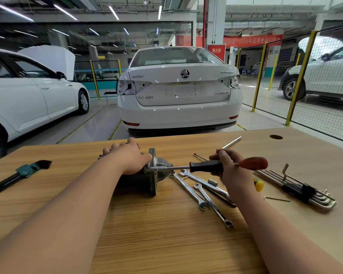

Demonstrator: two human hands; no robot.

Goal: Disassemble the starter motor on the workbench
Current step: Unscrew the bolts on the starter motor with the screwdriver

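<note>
Centrally on the wooden workbench, the starter motor is laid on its side, with its flanged nose housing turned to the right. The motor's body is gripped by the left hand, whose fingers are curled over the far side. A nut driver with a black-and-red handle is held level by the right hand, the fingers being wrapped round the grip and the thumb laid on top. Its steel shaft is pointed left, and its tip is set against the motor's flange.

Just right of the motor, under the driver, several combination wrenches are spread in a loose fan. A yellow-handled tool is partly hidden behind the right wrist. One set of hex keys is seen near the right edge, another in a green holder well apart at the left. A thin metal rod is lying beyond the right hand. Behind the bench, a white sedan is parked.
</note>
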